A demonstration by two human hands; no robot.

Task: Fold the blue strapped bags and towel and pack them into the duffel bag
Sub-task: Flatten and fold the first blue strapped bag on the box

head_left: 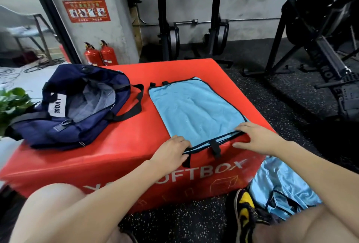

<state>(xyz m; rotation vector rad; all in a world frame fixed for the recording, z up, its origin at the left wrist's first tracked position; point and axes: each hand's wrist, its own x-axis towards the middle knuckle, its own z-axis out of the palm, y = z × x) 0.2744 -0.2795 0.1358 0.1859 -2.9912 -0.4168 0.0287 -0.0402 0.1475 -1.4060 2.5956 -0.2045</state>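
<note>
A light blue strapped bag point(196, 109) lies flat on the red soft box point(124, 134), its black-trimmed near edge at the box's front rim. My left hand point(172, 150) pinches that edge at its left corner. My right hand point(256, 138) grips the same edge at the right corner. A navy duffel bag point(75, 104) sits open on the box's left side, its grey lining showing. A second light blue shiny bag point(279, 186) lies crumpled on the floor at the lower right.
Two red fire extinguishers point(101, 55) stand behind the box by a grey pillar. Black gym machines point(320, 38) fill the back and right. A green plant point(13, 102) is at the left edge. My knees and a yellow-black shoe point(245, 213) are below.
</note>
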